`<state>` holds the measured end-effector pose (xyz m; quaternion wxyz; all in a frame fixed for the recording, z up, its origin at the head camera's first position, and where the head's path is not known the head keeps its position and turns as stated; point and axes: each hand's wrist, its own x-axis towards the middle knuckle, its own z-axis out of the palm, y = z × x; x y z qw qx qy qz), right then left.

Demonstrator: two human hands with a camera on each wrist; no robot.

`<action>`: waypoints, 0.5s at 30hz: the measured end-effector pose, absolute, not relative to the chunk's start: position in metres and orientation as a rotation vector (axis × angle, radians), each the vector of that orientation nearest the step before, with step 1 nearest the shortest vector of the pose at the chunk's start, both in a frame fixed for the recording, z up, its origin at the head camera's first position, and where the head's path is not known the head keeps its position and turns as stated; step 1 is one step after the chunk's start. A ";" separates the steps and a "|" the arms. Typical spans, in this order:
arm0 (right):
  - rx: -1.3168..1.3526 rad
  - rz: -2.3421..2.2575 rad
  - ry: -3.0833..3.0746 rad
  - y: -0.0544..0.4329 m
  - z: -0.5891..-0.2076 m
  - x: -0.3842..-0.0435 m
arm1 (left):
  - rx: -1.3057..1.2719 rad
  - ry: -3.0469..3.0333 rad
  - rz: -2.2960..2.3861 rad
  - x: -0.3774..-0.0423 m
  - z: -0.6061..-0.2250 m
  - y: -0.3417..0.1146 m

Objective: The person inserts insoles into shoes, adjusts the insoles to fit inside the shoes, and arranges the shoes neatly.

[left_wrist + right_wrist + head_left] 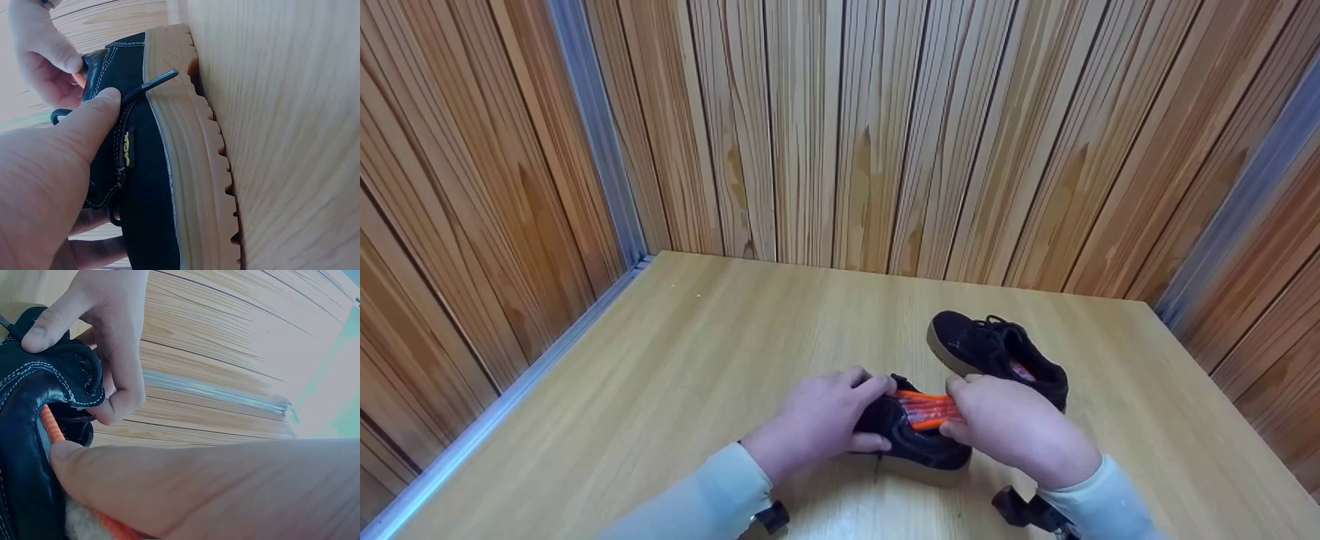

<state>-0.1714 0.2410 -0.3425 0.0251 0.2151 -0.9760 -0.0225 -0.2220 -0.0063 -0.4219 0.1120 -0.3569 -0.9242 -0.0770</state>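
A black lace-up shoe (934, 450) with a thick tan sole (191, 152) stands on the table. My left hand (821, 416) grips its front part; in the left wrist view the thumb (95, 121) lies over the side by the lace. At the shoe's opening my right hand (1016, 427) pinches an orange-edged insole (924, 410), which sits partly inside the shoe and slants up out of it. The right wrist view shows that thumb on the orange edge (52, 424) beside the dark collar lining. The insole's front end is hidden in the shoe.
A second black shoe (971, 349) stands just behind the right hand, with something reddish visible inside it. Wood-plank walls (810, 135) close in the table (735, 330) at the back and sides. Dark devices (1012, 506) hang under both wrists.
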 end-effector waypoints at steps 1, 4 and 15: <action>0.667 -0.074 -3.013 0.241 -0.343 -0.171 | -1.053 -2.703 -0.235 -0.222 -0.422 -0.006; 0.660 -0.073 -3.007 0.240 -0.344 -0.171 | -1.066 -2.678 -0.247 -0.222 -0.424 -0.007; 0.613 -0.066 -3.017 0.239 -0.346 -0.170 | -1.063 -2.689 -0.253 -0.223 -0.424 -0.007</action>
